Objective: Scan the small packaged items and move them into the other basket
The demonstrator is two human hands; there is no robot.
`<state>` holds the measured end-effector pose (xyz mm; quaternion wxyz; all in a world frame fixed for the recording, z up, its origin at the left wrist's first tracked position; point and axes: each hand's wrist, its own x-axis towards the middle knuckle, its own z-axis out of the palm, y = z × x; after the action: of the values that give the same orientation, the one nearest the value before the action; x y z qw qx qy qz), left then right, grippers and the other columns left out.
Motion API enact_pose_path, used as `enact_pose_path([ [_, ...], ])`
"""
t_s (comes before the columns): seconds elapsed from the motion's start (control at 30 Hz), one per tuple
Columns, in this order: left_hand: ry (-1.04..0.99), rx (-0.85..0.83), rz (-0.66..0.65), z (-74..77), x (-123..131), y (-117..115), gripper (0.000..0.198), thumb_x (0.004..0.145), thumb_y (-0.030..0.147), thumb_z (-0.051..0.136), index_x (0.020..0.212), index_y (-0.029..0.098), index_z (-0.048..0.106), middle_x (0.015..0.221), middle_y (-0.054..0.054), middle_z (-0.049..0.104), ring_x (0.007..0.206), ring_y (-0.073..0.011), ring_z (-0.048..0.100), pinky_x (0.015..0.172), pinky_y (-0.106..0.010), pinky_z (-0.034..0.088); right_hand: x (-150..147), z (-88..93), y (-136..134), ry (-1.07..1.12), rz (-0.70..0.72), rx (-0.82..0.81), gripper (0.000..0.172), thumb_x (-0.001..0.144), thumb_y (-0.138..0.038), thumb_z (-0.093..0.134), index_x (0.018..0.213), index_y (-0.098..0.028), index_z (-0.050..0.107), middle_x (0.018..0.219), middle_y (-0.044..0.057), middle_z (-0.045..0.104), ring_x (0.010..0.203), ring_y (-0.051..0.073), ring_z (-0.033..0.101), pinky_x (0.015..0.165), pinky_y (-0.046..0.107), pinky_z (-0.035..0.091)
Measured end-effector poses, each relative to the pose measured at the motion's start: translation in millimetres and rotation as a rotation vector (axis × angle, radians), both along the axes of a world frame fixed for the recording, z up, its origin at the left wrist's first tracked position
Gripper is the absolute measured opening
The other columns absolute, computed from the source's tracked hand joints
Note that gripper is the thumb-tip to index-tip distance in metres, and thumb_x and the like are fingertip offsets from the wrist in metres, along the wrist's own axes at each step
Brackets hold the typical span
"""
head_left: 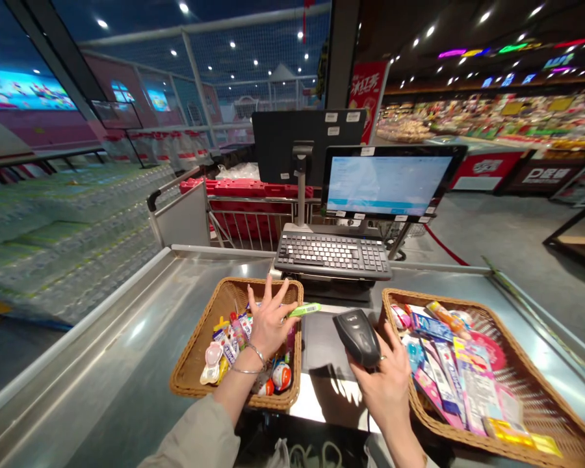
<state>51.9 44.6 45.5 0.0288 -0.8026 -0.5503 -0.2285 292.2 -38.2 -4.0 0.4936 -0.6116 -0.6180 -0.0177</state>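
My left hand is above the left wicker basket, its thumb and index finger pinching a slim green packet with a barcode on it; the other fingers spread out. In that basket lie candy packs, a pink-and-white toy-like item and a red-and-white egg. A black barcode scanner is gripped in my right hand, its head tilted toward the green packet. Close to the right hand stands the right wicker basket, holding several sweets and flat packets.
A keyboard and a lit screen stand behind the baskets, with a second monitor facing away. The metal counter has raised edges. Beyond it are a shopping cart and stacked bottles.
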Motion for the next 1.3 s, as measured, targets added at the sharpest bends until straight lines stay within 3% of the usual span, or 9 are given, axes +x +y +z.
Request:
enact_pose_path([
  [0.2, -0.11, 0.192, -0.031, -1.9, 7.1, -0.3, 0.014, 0.082, 0.035, 0.069, 0.094, 0.031, 0.075, 0.144, -0.002, 0.051, 0.146, -0.0338, 0.021, 0.114, -0.071, -0.001, -1.0, 5.4, -3.2, -0.118, -0.013, 0.017, 0.041, 0.079, -0.04, 0.064, 0.116, -0.022, 0.061, 0.123, 0.01, 0.064, 0.133, 0.033, 0.043, 0.105, 0.06, 0.032],
  [0.33, -0.161, 0.269, -0.054, -2.6, 9.9, 0.0, 0.012, 0.079, 0.031, 0.074, 0.09, 0.03, 0.075, 0.141, -0.003, 0.054, 0.144, -0.0363, 0.027, 0.112, -0.074, 0.002, -1.8, 7.5, -4.8, -0.168, 0.013, 0.002, 0.038, 0.079, -0.038, 0.063, 0.115, -0.024, 0.062, 0.124, 0.009, 0.064, 0.134, 0.035, 0.041, 0.105, 0.063, 0.03],
  [0.77, -0.179, 0.316, -0.036, -2.0, 11.2, 3.8, 0.013, 0.079, 0.029, 0.072, 0.092, 0.031, 0.075, 0.139, -0.002, 0.056, 0.144, -0.036, 0.028, 0.112, -0.073, 0.001, -4.3, 16.4, -5.2, -0.254, 0.055, -0.033, 0.045, 0.08, -0.039, 0.062, 0.122, -0.025, 0.058, 0.133, 0.006, 0.06, 0.136, 0.036, 0.038, 0.104, 0.062, 0.029],
  [1.3, -0.185, 0.34, -0.028, -3.4, 10.3, 8.7, 0.013, 0.08, 0.027, 0.072, 0.092, 0.031, 0.074, 0.138, -0.002, 0.057, 0.144, -0.034, 0.027, 0.113, -0.072, -0.002, -5.2, 16.7, -4.3, -0.306, 0.087, -0.066, 0.038, 0.077, -0.033, 0.063, 0.115, -0.028, 0.064, 0.136, 0.004, 0.057, 0.139, 0.035, 0.034, 0.107, 0.062, 0.026],
])
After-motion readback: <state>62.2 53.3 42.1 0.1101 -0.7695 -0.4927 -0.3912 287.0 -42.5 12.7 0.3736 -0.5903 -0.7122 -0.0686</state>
